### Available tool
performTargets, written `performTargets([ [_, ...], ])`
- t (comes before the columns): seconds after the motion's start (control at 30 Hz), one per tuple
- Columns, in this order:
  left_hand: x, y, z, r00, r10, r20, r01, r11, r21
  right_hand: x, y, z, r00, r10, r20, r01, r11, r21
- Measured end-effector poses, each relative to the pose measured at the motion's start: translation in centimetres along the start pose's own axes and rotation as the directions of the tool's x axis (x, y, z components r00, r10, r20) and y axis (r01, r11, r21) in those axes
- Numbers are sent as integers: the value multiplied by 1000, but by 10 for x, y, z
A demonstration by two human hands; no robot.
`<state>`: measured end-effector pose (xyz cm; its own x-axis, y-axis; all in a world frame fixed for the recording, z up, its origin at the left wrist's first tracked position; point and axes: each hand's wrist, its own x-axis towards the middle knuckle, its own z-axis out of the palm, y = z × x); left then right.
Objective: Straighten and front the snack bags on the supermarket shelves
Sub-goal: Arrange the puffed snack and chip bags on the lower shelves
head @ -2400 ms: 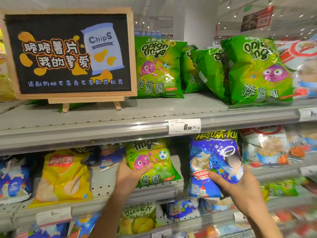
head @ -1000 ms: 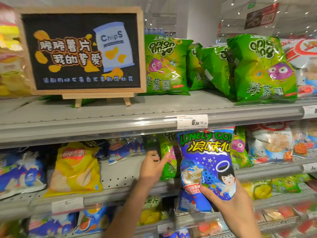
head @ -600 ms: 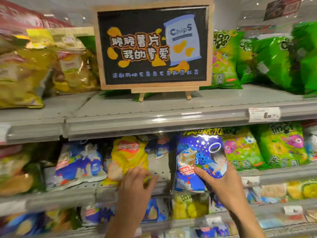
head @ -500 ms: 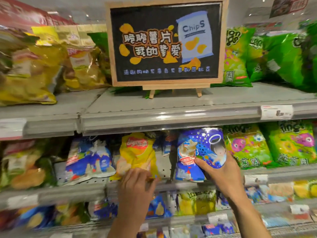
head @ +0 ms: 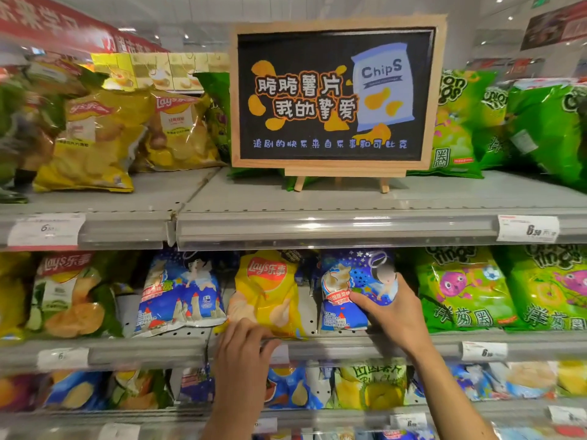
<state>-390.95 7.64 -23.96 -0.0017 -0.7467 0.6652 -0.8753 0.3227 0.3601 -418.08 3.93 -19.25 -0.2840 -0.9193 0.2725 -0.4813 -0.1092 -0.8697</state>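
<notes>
Head view, shelf stock as seen:

1. My right hand (head: 392, 308): gripping blue starry bag (head: 347, 292), thumb across its front, fingers curled round its right edge. Bag upright on middle shelf (head: 158, 346), bottom edge at the shelf lip, just R of yellow Lay's bag (head: 268, 290), just L of green onion-ring bag (head: 460, 289).
2. My left hand (head: 244, 350): fingers bent over front of middle shelf, tips touching bottom edge of yellow Lay's bag. Can't tell if pinching the bag or only resting on it.
3. Yellow Lay's bag: leaning back, tilted slightly, bottom corner at shelf edge.
4. Second blue bag (head: 181, 293), L of yellow one: leaning back, skewed, lower corner out toward lip.
5. Green-and-white Lay's bag (head: 68, 296), far L, mid shelf: slumped back.
6. Second green onion-ring bag (head: 551, 287), far R: facing front.
7. Top shelf (head: 349, 201): chalkboard sign (head: 333, 93) on small wooden easel, centre; yellow Lay's bags (head: 101, 138) to L, leaning; green onion-ring bags (head: 460, 122) to R, partly behind sign.
8. Price tag (head: 527, 228) on top shelf rail, R side, reads 6.50.
9. Bottom shelf bags (head: 371, 385): mixed blue/yellow, blurred.
</notes>
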Motion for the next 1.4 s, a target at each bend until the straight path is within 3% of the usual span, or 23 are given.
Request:
performTargets([
  [0.27,-3,4,4,995,-96,-22,95,995,-17,-2,2,-5,996,74,54,-66,987,-145],
  [0.47,-6,5,5,993,-114,-34,113,993,-22,-16,11,-1,997,66,-34,-72,968,-241],
  [0.57,-9,4,0,993,-116,-13,115,991,-69,-31,8,7,983,-67,-170,20,964,-265],
  [0.67,-11,-3,-7,994,-103,21,105,977,-184,-52,-10,25,900,-228,-372,115,947,-301],
  [0.77,-8,-18,-19,994,-106,-3,100,943,-316,-72,-32,55,828,-322,-458,208,936,-283],
  [0.83,-4,-35,-33,994,-90,-69,60,933,-354,-79,-48,80,841,-335,-425,259,939,-227],
  [0.9,3,-58,-49,986,-98,-132,45,933,-357,-81,-62,107,908,-276,-316,237,959,-157],
  [0.97,9,-85,-63,972,-147,-183,82,943,-321,-76,-72,130,969,-150,-197,125,983,-132],
  [1.07,23,-120,-80,941,-229,-250,144,937,-318,-67,-83,152,997,23,-77,-31,994,-104],
  [1.13,37,-138,-84,930,-318,-183,239,903,-356,-58,-85,157,996,84,-40,-87,992,-86],
  [1.23,57,-160,-81,890,-454,44,437,824,-361,-47,-86,159,989,144,-22,-145,986,-87],
  [1.33,80,-179,-73,794,-524,309,606,723,-332,-44,-87,163,981,192,24,-190,980,-68],
  [1.4,94,-186,-69,724,-523,449,689,576,-440,-45,-90,167,979,197,46,-193,978,-75],
])
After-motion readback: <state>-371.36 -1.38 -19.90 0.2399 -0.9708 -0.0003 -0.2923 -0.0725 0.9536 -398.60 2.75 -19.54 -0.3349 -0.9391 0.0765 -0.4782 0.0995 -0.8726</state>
